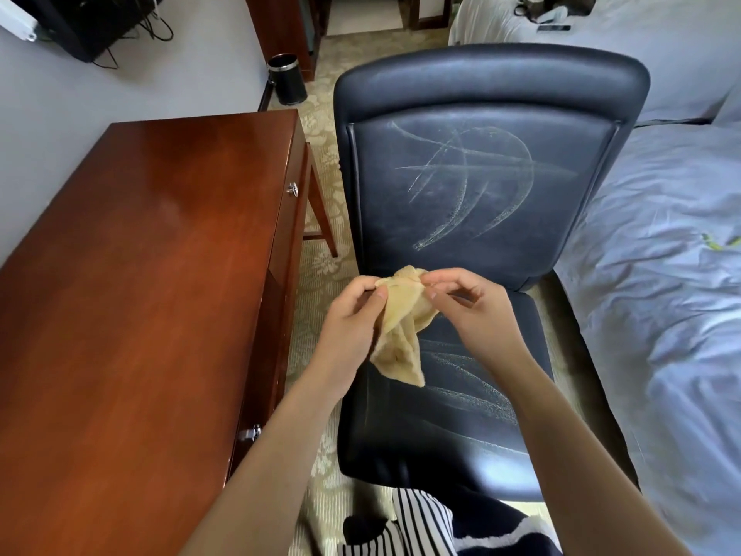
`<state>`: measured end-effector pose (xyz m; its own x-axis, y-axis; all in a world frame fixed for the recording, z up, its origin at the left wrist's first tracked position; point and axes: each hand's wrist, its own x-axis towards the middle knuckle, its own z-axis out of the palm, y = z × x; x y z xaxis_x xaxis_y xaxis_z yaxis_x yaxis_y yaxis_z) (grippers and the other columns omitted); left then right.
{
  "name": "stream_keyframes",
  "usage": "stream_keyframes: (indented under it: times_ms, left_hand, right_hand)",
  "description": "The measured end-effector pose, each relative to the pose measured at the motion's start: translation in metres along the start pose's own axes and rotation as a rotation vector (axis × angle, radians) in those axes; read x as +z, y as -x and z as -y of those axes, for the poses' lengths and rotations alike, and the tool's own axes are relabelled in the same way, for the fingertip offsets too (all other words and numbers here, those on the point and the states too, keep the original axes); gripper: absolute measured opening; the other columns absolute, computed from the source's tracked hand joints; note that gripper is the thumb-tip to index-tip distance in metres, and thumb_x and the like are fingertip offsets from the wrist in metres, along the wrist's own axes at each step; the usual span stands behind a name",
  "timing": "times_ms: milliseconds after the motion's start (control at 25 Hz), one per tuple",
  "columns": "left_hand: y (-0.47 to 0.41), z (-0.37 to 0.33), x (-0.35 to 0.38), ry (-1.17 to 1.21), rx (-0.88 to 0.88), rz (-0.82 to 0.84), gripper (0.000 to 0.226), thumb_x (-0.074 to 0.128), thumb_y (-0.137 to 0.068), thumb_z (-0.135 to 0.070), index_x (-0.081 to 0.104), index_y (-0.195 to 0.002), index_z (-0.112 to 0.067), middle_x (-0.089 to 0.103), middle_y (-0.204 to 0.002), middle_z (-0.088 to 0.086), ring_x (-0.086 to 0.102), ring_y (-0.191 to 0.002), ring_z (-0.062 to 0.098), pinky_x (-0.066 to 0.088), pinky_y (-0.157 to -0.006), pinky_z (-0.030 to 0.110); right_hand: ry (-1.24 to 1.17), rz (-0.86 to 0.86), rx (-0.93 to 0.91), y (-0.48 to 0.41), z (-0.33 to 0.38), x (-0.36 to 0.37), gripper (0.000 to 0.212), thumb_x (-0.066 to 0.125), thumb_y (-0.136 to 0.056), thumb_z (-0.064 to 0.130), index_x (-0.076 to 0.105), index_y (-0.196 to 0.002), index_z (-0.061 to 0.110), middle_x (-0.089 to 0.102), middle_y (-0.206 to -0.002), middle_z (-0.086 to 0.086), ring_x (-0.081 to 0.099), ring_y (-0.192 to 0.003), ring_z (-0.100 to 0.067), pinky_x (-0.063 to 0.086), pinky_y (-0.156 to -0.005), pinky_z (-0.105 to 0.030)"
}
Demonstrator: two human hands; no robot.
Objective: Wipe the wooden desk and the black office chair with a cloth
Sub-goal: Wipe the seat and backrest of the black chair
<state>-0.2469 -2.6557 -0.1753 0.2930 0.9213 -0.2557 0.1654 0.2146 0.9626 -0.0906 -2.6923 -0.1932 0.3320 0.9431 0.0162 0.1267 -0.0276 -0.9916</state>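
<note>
A black office chair (481, 186) stands in front of me, its backrest and seat streaked with whitish wipe marks. Above the seat hangs a yellow cloth (401, 335), held up by both hands. My left hand (353, 315) pinches its upper left edge between thumb and fingers. My right hand (469, 302) pinches the upper right corner with its fingertips. The cloth droops down between them, clear of the seat. The reddish wooden desk (140, 294) fills the left side, its top bare and shiny.
A bed with pale rumpled bedding (661, 274) runs along the right of the chair. A small black waste bin (286, 80) stands at the far end of the desk. Patterned carpet (316, 274) shows in the narrow gap between desk and chair.
</note>
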Motion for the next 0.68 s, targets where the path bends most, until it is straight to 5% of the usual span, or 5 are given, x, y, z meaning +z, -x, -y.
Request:
stream_keyframes:
  times_ms: [80,280,400,480,680]
  left_hand:
    - [-0.002,-0.003,-0.003,0.107,-0.038,-0.008,0.022,0.049,-0.098,-0.023,0.068,-0.088,-0.025,0.067,-0.096,0.004,0.062,-0.094,0.021,0.051,-0.085,0.039]
    - [-0.009,-0.004,0.003,-0.106,0.05,-0.045,0.016,0.052,-0.097,-0.017,0.067,-0.097,-0.012,0.068,-0.082,-0.006,0.062,-0.077,0.001,0.047,-0.069,0.014]
    - [-0.011,-0.006,0.006,-0.108,0.04,-0.02,0.02,0.05,-0.098,-0.016,0.067,-0.101,-0.007,0.067,-0.08,-0.003,0.064,-0.081,0.01,0.053,-0.077,0.025]
    - [-0.012,-0.008,0.007,-0.122,0.052,0.008,0.023,0.048,-0.099,-0.015,0.068,-0.103,-0.004,0.066,-0.081,-0.002,0.064,-0.085,0.015,0.053,-0.086,0.033]
    - [-0.014,-0.006,0.01,-0.169,0.044,-0.052,0.025,0.045,-0.1,-0.013,0.068,-0.104,-0.003,0.07,-0.098,0.011,0.065,-0.097,0.023,0.051,-0.093,0.041]
  right_hand:
    - [0.009,-0.046,0.014,-0.004,-0.004,-0.009,0.019,0.063,-0.088,0.006,0.07,-0.083,0.023,0.07,-0.082,0.012,0.065,-0.085,-0.005,0.052,-0.082,-0.023]
    - [-0.049,0.169,0.057,-0.009,-0.002,-0.007,0.01,0.065,-0.087,0.023,0.065,-0.096,0.022,0.07,-0.093,0.01,0.064,-0.091,-0.003,0.05,-0.078,-0.019]
    - [0.019,0.245,0.055,-0.008,-0.004,0.003,0.023,0.067,-0.084,0.033,0.061,-0.106,0.028,0.068,-0.103,0.015,0.062,-0.099,-0.003,0.052,-0.083,-0.023]
    - [0.034,0.258,0.076,-0.009,-0.006,0.005,0.014,0.063,-0.088,0.031,0.063,-0.101,0.03,0.069,-0.097,0.016,0.063,-0.094,-0.001,0.051,-0.082,-0.024]
    - [0.041,0.216,0.18,-0.014,-0.013,0.001,0.029,0.051,-0.095,0.024,0.067,-0.08,0.006,0.067,-0.08,-0.011,0.059,-0.076,-0.018,0.049,-0.086,-0.045]
